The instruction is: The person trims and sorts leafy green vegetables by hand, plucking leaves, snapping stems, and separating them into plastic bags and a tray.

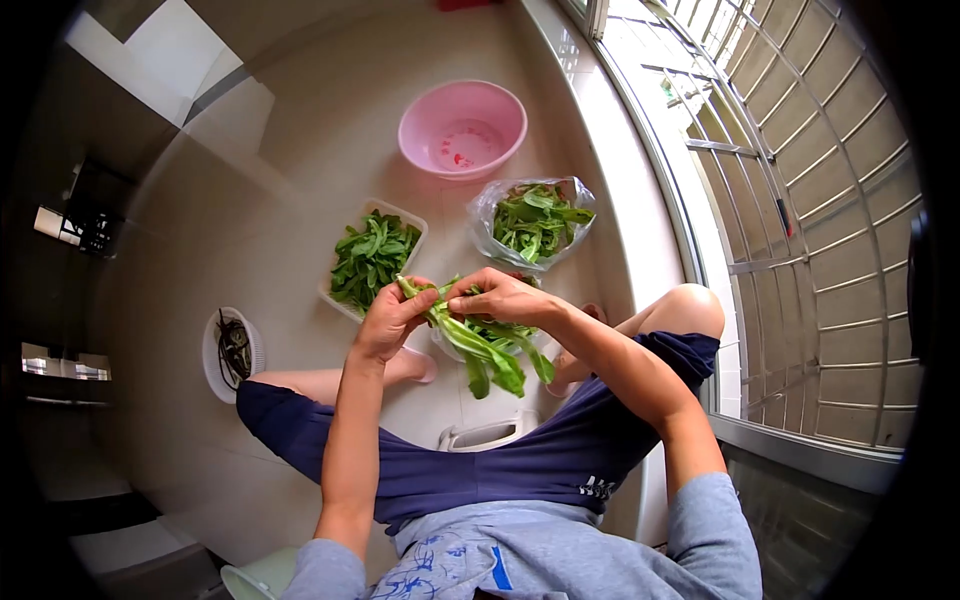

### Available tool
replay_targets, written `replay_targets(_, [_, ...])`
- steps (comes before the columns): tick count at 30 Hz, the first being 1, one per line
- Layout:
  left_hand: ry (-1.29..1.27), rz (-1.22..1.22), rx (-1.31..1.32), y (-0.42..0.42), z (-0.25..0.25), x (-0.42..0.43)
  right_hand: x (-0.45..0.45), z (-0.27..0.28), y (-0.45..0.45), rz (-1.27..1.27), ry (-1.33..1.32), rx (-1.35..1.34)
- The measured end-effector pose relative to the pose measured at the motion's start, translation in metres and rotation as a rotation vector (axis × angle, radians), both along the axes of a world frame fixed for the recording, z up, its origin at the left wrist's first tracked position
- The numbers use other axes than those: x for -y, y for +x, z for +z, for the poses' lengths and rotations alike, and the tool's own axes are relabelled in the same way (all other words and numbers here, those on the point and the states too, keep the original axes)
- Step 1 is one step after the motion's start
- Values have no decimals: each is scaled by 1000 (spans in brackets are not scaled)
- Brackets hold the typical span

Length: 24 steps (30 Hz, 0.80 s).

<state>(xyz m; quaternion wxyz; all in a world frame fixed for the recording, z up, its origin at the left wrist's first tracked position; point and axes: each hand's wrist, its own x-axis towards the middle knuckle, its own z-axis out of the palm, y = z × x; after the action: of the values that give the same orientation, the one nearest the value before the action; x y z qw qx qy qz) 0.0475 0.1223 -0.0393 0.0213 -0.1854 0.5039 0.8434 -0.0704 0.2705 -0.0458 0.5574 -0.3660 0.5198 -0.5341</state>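
A stalk of leafy greens (pixel 485 350) hangs between my hands, its leaves drooping toward my lap. My left hand (pixel 393 318) is closed around the pale stem end. Thumb and fingers of my right hand (pixel 498 298) pinch the same bunch a little to the right. Just beyond my left hand is a white basket (pixel 421 232) heaped with picked green leaves (pixel 372 258). Past my right hand, a clear plastic bag (pixel 483 222) holds more leafy greens (pixel 535 222). Below my hands lie further greens, partly hidden by the held stalk.
A pink basin (pixel 412 140) stands on the tiled floor at the back. To the left is a white round basket (pixel 211 365) with dark thin stems. A white stool edge (pixel 490 434) shows between my legs. The window grille (pixel 800 250) is on the right.
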Motion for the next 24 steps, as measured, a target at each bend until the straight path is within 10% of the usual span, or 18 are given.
replay_targets(5, [19, 103, -45, 3, -2, 4, -2, 2, -7, -165, 11, 185])
replay_targets(24, [-351, 299, 160, -9, -1, -16, 3, 8, 17, -312, -152, -666])
